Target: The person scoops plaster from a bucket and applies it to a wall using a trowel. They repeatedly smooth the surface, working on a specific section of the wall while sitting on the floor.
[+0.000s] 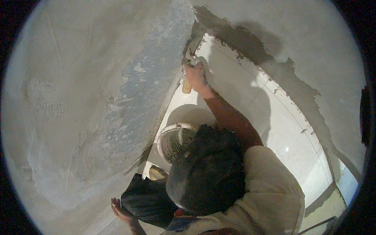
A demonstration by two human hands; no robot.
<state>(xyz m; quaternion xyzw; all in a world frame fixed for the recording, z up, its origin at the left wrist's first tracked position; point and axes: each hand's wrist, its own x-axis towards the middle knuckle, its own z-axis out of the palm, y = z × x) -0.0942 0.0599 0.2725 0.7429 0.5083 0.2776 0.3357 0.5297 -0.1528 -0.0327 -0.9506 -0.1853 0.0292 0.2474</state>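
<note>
Neither of my own hands shows in the head view. Below me crouches another person (219, 176) in a beige shirt, seen from above. That person's right hand (194, 75) grips a trowel with a wooden handle (187, 87). Its blade (192, 47) is pressed into the corner where the grey plastered wall (86, 98) meets the white tiles (270, 117). The same person's other hand (118, 210) rests with spread fingers on the grey surface at the lower left.
A round bucket (171, 135) with a pale rim and grey mortar inside stands under the person's head. A smaller container (156, 172) sits beside it. Dark wet mortar (254, 49) borders the tiles' upper edge. A metal rod (319, 224) lies at the lower right.
</note>
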